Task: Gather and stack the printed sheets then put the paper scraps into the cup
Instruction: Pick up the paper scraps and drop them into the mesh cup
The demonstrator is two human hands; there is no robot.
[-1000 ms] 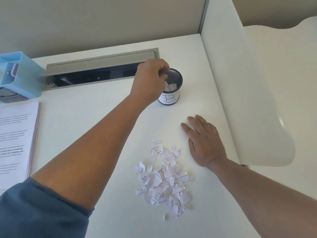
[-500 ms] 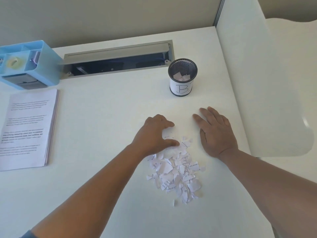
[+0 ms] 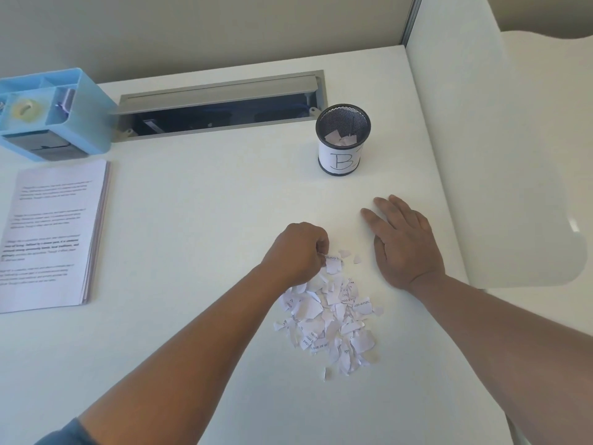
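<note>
Paper scraps (image 3: pixel 327 319) lie in a loose pile on the white desk (image 3: pixel 199 245), near its front centre, between the two forearms. Head view: the left hand (image 3: pixel 300 252) sits at the far edge of the pile with its fingers curled tight over a few scraps; a printed fragment shows just beside the fingertips, apparently pinched, though the knuckles hide the contact. The right hand (image 3: pixel 406 244) rests palm-down on the desk just right of the pile, fingers straight and slightly spread, holding nothing. The black mesh cup (image 3: pixel 342 139), labelled "B" on a white band, stands upright beyond both hands, well apart from the pile, with several scraps inside. The printed sheets (image 3: pixel 53 232) lie in one squared stack at the left edge of the desk. A blue desk organiser (image 3: pixel 51 114) stands behind the stack, beside an open grey cable tray (image 3: pixel 218 104) set into the desk.
</note>
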